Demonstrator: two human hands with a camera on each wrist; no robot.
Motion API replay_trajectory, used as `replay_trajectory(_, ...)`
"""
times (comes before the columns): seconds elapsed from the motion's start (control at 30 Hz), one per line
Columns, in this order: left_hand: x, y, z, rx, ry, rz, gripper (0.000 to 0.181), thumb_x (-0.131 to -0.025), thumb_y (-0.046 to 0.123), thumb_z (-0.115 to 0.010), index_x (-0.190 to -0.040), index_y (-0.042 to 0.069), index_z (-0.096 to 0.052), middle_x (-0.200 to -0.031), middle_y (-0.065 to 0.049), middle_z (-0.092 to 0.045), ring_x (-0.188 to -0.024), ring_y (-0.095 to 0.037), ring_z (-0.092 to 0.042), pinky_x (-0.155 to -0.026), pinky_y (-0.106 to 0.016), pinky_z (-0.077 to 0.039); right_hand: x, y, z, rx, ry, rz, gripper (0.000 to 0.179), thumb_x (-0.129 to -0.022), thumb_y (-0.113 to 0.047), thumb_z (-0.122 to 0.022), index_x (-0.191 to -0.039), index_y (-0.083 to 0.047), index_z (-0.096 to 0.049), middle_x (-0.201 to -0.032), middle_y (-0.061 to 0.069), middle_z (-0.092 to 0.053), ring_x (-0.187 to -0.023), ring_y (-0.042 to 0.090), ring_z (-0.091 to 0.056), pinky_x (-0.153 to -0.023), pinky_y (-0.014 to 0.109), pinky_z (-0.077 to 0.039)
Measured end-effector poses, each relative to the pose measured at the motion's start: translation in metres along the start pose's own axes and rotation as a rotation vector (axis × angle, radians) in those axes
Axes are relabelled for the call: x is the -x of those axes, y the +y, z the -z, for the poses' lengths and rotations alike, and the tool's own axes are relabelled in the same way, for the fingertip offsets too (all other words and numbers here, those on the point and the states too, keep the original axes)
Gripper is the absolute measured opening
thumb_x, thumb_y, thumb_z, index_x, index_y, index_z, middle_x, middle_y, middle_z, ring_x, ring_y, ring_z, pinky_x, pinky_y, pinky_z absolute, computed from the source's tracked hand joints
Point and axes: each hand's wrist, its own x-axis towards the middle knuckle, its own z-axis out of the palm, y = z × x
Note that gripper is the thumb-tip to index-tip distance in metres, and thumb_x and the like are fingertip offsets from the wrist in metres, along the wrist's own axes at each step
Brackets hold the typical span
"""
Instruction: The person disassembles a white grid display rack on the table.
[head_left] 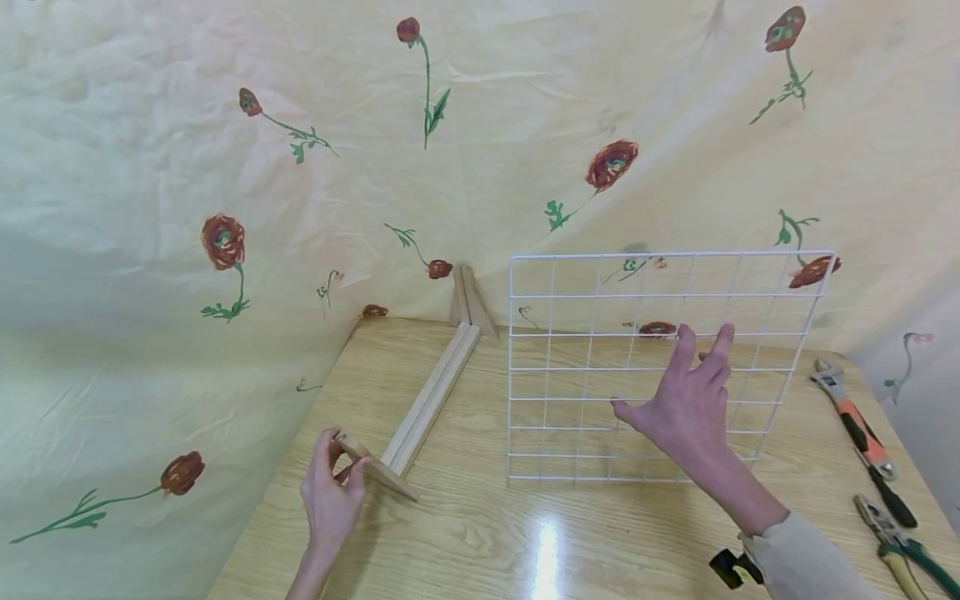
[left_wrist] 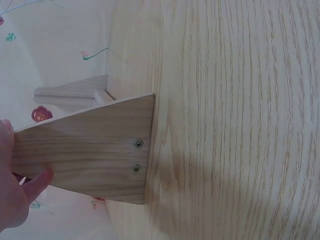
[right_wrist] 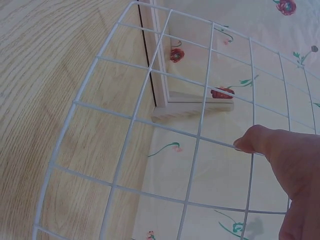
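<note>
In the head view my left hand [head_left: 333, 492] pinches the upper part of a tapered wooden end piece [head_left: 390, 479] between thumb and fingers. Two screw heads show low on this end piece in the left wrist view. A pair of slim wooden rails [head_left: 431, 400] runs from it to a matching end piece [head_left: 471, 304] at the back of the table. Right of this frame, a white wire grid panel [head_left: 510, 367] is held up on edge by my right hand [head_left: 686, 408], fingers spread across its wires. The right thumb [right_wrist: 247, 142] presses a wire in the right wrist view.
An adjustable wrench [head_left: 855, 417] with orange-black grips lies at the table's right side. Near it are a black-handled tool [head_left: 892, 500] and pliers [head_left: 892, 537]. A small black-and-yellow object [head_left: 727, 568] sits beside my right sleeve. Floral cloth [head_left: 480, 192] hangs behind the table.
</note>
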Motion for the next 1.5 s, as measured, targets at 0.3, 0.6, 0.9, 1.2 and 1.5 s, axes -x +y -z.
replay_trajectory(0.3, 0.001, 0.005, -0.002, 0.015, 0.005, 0.034, 0.062, -0.075, 0.001, -0.086, -0.125, -0.012, -0.052, -0.093, -0.023, -0.064, -0.085, -0.046, -0.068, -0.059, -0.035, -0.062, 0.001, 0.002, -0.001, 0.009, 0.000, 0.001, 0.136, -0.046, -0.035, -0.099, -0.145, 0.002, -0.014, -0.154, 0.038, 0.015, -0.099, 0.065, -0.037, -0.046, 0.054, -0.044)
replay_trajectory(0.6, 0.004, 0.005, -0.006, 0.014, 0.008, 0.037, 0.066, -0.068, -0.008, -0.086, -0.124, -0.013, -0.052, -0.091, -0.024, -0.063, -0.087, -0.050, -0.067, -0.059, -0.040, -0.062, 0.002, 0.002, -0.001, 0.000, -0.014, -0.014, 0.136, -0.047, -0.034, -0.099, -0.145, 0.003, -0.013, -0.154, 0.038, 0.016, -0.099, 0.065, -0.037, -0.046, 0.054, -0.043)
replay_trajectory(0.9, 0.004, 0.009, -0.009, 0.004, 0.022, 0.032, 0.068, -0.064, -0.014, -0.087, -0.122, -0.012, -0.052, -0.089, -0.023, -0.062, -0.086, -0.050, -0.067, -0.058, -0.039, -0.062, 0.002, 0.003, -0.002, 0.007, -0.019, -0.015, 0.136, -0.048, -0.035, -0.099, -0.146, 0.002, -0.013, -0.154, 0.039, 0.014, -0.096, 0.064, -0.038, -0.045, 0.053, -0.043)
replay_trajectory(1.2, 0.005, 0.012, -0.012, 0.003, 0.033, 0.031, 0.069, -0.065, -0.011, -0.087, -0.124, -0.013, -0.052, -0.090, -0.022, -0.063, -0.086, -0.049, -0.067, -0.060, -0.038, -0.062, 0.003, 0.004, 0.000, 0.012, -0.043, -0.031, 0.137, -0.048, -0.036, -0.098, -0.147, 0.004, -0.013, -0.154, 0.038, 0.016, -0.097, 0.064, -0.037, -0.049, 0.056, -0.044)
replay_trajectory(1.5, 0.005, 0.015, -0.014, 0.011, 0.034, 0.011, 0.070, -0.063, -0.011, -0.087, -0.124, -0.013, -0.052, -0.089, -0.022, -0.063, -0.084, -0.049, -0.068, -0.056, -0.040, -0.062, 0.005, 0.005, 0.002, 0.018, -0.028, -0.017, 0.137, -0.047, -0.035, -0.099, -0.147, 0.004, -0.013, -0.154, 0.039, 0.013, -0.093, 0.063, -0.038, -0.047, 0.054, -0.043)
